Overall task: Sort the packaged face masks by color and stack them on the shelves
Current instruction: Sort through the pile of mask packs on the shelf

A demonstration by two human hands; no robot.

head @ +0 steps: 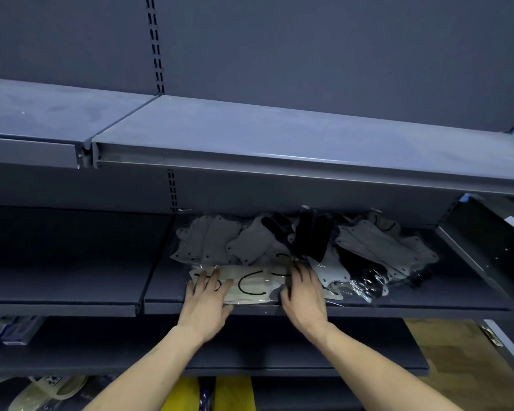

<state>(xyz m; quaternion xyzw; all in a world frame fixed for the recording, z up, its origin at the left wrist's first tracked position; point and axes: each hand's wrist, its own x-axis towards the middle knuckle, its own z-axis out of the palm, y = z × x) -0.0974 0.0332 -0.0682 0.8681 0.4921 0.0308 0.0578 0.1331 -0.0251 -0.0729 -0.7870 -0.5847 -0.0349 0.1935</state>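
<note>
A: Start with the big picture. Where does this stack belong?

B: On the middle shelf (309, 305), at its front edge. The top shelf (279, 134) above it is bare, and the jumbled pile of masks (279, 241) lies just behind the stack, toward the back panel: grey ones, black ones, a white one, all in clear wrap.

A: And the stack itself?

B: The cream masks (251, 284), with their black ear loops, lie flat in front of that pile and touch its front edge. I judge this to be the squaring-up step for the cream colour.

A: How are the hands set?

B: The left hand (205, 304) lies flat on the left end of the cream masks, its fingers (211, 278) spread and straight. The right hand (304, 298) is at the right end, fingers straight and close together, their tips reaching the pile; I cannot tell whether they pinch anything.

A: So what makes this go well?

B: Press both ends inward evenly so the slick wrappers line up instead of sliding apart. Keep the stack clear of the pile behind, or stray grey packets will ride onto it. Mind the front lip too; the near edge sits right at it.
</note>
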